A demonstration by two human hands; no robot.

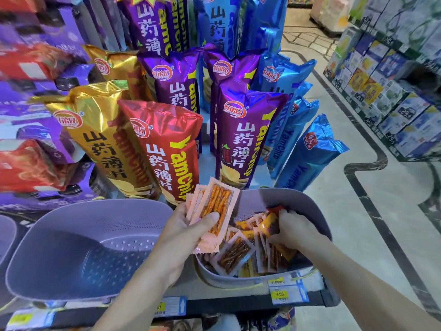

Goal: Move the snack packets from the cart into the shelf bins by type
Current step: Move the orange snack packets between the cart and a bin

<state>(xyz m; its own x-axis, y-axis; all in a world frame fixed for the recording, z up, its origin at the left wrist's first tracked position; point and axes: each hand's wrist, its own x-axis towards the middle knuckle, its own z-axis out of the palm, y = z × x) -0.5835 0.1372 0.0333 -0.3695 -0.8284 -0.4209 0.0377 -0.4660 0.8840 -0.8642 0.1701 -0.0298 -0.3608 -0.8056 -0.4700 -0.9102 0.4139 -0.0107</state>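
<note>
Shelf edge: price tags [279, 293] on the front rail; print mostly blurred.
Left hand [191, 225]: grips a fan of pink packets [214, 204], thumb across the front, above the gap between the two bins.
Right hand [293, 231]: reaches into the right bin [257, 199], fingers curled round an orange packet [270, 223]; fingertips hidden by wrappers.
Pile [235, 258]: flat crimped packets loose in the right bin, clear windows showing brown sticks.
Left bin [83, 247]: lilac plastic, rounded, perforated floor.
Behind: tall foil chip bags [167, 149] upright, gold, red, purple, blue; they block the shelf back.
Far right: pale floor [334, 211]; shelved boxes [393, 96], blurred.
</note>
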